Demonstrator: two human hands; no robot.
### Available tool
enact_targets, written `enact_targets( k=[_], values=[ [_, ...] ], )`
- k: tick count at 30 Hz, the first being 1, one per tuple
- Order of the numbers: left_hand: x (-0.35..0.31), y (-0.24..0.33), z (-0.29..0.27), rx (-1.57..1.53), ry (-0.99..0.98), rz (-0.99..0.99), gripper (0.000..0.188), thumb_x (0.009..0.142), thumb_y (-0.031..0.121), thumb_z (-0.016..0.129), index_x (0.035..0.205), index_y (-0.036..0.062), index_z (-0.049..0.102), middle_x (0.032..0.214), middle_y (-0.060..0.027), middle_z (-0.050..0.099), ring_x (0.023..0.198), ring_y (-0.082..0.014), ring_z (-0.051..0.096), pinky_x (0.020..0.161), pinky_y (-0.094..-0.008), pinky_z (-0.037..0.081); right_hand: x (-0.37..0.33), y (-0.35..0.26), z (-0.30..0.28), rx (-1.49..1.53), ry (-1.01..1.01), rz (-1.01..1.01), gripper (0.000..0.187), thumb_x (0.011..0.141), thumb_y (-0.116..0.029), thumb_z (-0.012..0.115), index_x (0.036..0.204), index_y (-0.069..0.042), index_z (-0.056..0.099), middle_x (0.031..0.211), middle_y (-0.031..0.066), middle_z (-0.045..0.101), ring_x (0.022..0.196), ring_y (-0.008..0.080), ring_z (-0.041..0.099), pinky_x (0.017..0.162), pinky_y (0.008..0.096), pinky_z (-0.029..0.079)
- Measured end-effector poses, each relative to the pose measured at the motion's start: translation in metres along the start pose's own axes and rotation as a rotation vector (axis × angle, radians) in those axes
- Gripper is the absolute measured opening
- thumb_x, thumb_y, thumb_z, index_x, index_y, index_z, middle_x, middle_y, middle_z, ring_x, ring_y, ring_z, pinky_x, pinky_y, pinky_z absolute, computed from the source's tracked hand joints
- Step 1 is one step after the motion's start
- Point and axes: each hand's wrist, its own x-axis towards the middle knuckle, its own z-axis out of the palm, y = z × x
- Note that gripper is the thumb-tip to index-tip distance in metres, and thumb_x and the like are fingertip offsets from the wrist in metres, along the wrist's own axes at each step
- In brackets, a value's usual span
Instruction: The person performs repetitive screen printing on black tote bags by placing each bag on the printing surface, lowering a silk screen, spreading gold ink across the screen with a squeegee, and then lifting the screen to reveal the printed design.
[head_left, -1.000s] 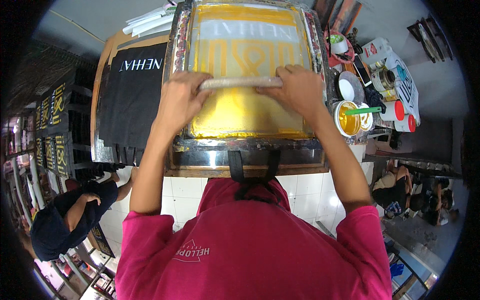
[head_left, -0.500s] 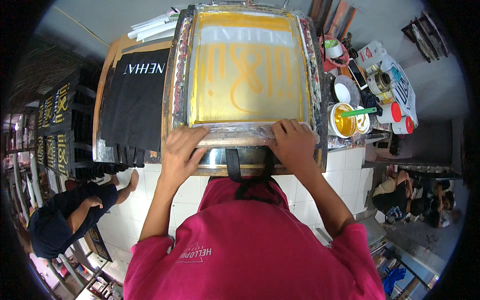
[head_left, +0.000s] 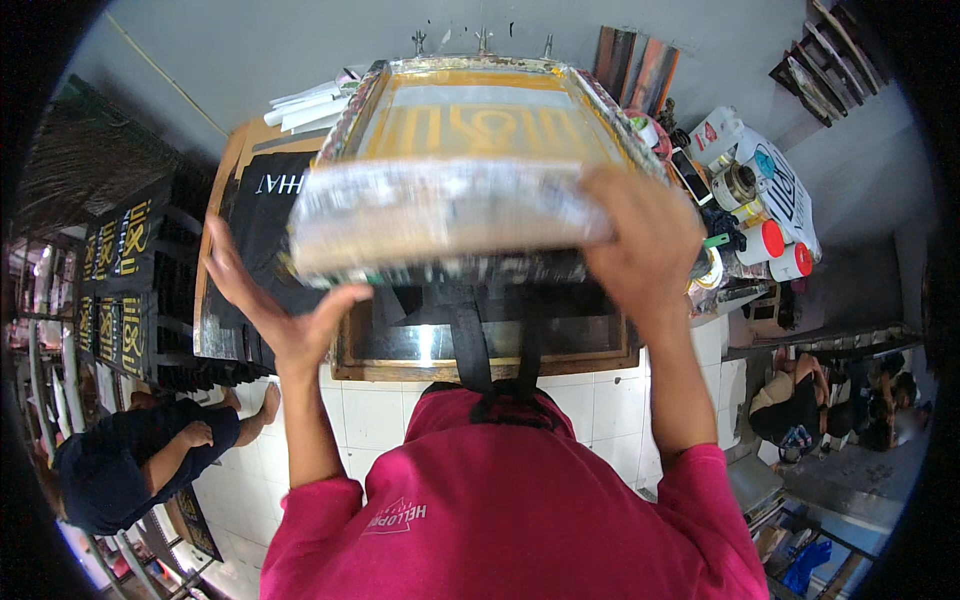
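A screen-printing frame [head_left: 430,215] is tilted up at its near end, above a printing board [head_left: 590,366]. Yellow ink marks a design on its mesh [head_left: 480,130]. My right hand [head_left: 645,240] is closed on the near right corner of the frame, blurred by motion. Off the near left corner, my left hand [head_left: 290,325] is open, thumb and fingers spread, seemingly holding nothing. Beneath the frame, the black handles [head_left: 470,345] of a cloth bag hang over the board; most of that bag is hidden. The squeegee cannot be made out from the smeared near end.
Another black bag [head_left: 262,215] with white lettering lies left. Paper rolls [head_left: 315,110] are behind it. At right are a phone [head_left: 690,175], red-lidded jars [head_left: 762,242] and a green-handled tool [head_left: 717,241]. A person [head_left: 160,450] is left, near racked printed bags [head_left: 120,330].
The frame's near end has risen off the board. My left hand has let go of the squeegee and moved left, opening. My right hand has moved up and right, onto the frame's corner.
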Motion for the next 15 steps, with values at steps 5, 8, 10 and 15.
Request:
enact_targets(
  k=[5,8,10,15],
  values=[
    [0.091,0.005,0.026,-0.215,0.183,-0.059,0.109,0.084,0.028,0.083,0.161,0.0021,0.011,0.166,-0.0224,0.019,0.154,-0.0354,0.019,0.126,-0.0468,0.013,0.115,0.035,-0.019,-0.198,-0.127,0.075,0.027,0.081,-0.032,0.076,0.097,-0.011,0.072,0.085,0.0131,0.072,0.079,0.0342,0.070,0.069,0.0448,0.053],
    [0.083,-0.032,0.062,-0.155,-0.054,-0.359,0.098,0.092,0.042,0.071,0.160,-0.0010,0.015,0.164,-0.0256,0.023,0.153,-0.0381,0.023,0.125,-0.0495,0.014,0.179,0.052,-0.021,-0.147,-0.205,0.198,0.036,0.082,-0.041,0.078,0.100,-0.010,0.076,0.087,0.0141,0.074,0.078,0.0309,0.071,0.069,0.0420,0.055],
    [0.047,-0.062,0.089,-0.029,-0.324,-0.544,0.096,0.095,0.047,0.065,0.159,-0.0030,0.015,0.162,-0.0286,0.027,0.152,-0.0396,0.025,0.124,-0.0532,0.014,0.217,0.060,-0.013,-0.087,-0.214,0.272,0.040,0.082,-0.043,0.078,0.097,-0.006,0.077,0.084,0.0149,0.074,0.076,0.0281,0.071,0.069,0.0399,0.056],
    [-0.063,-0.112,0.124,0.160,-0.663,-0.793,0.091,0.091,0.045,0.071,0.154,-0.0042,0.028,0.146,-0.0282,0.048,0.135,-0.0375,0.048,0.114,-0.0532,0.030,0.259,0.087,-0.016,-0.066,-0.065,0.049,0.046,0.078,-0.043,0.081,0.101,-0.003,0.077,0.085,0.0175,0.075,0.077,0.0312,0.071,0.072,0.0409,0.054]
  ],
)
